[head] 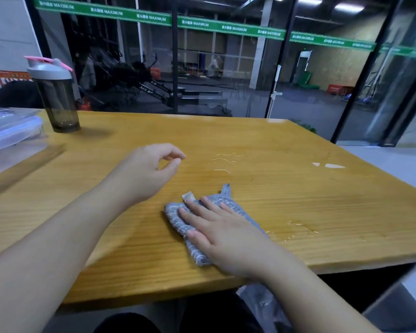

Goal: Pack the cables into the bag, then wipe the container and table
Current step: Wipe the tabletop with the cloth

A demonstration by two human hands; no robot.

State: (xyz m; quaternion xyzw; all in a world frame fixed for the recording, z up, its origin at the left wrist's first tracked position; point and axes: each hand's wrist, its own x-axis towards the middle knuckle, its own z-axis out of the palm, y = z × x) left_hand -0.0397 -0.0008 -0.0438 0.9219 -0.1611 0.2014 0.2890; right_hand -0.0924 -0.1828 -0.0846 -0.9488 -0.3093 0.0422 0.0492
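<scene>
i'm pressing my right hand (222, 233) flat, fingers straight, on the grey cloth (203, 223) near the table's (286, 150) front edge. my left hand (149, 169) is hovering beside it, fingers loosely curled, holding nothing. the wet streaks (222, 162) are lying ahead of the cloth, another puddle (298, 228) just right of my fingers, so the right hand is nearer both. the container (9, 134) is sitting at the left edge, cut off and blurry; i'm not seeing the bag clearly.
</scene>
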